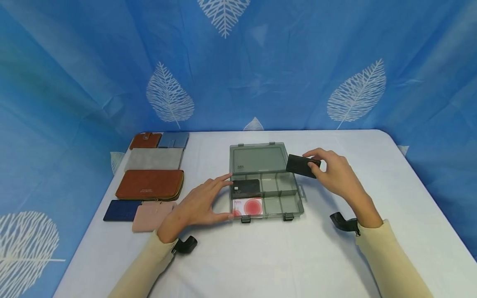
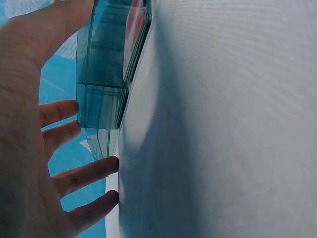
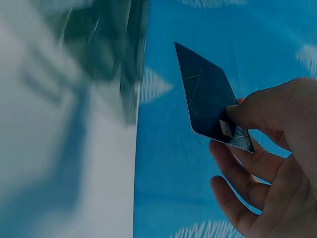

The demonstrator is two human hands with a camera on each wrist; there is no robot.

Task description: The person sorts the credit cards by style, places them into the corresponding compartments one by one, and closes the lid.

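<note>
Between thumb and fingers, my right hand [image 1: 337, 174] pinches a black card [image 1: 298, 165], raised beside the right edge of a clear grey-green compartment box's open lid [image 1: 258, 159]. In the right wrist view, a chip shows on the black card [image 3: 210, 96], near my thumb. My left hand [image 1: 201, 203] is spread at the left side of the box [image 1: 283, 205], thumb by the front left corner and fingertips by the back one. Inside the box's left part lie a dark card [image 1: 246, 188] marked VIP and, in front of it, a white card with red circles [image 1: 247, 207].
At the table's left lie a small brown wallet [image 1: 145, 140], a light blue one [image 1: 173, 140], a grey one [image 1: 153, 159], a large brown zip wallet [image 1: 149, 184], a navy one [image 1: 121, 210] and a pink one [image 1: 149, 217]. A blue leaf-patterned curtain [image 1: 261, 82] hangs behind the white table [image 1: 268, 256].
</note>
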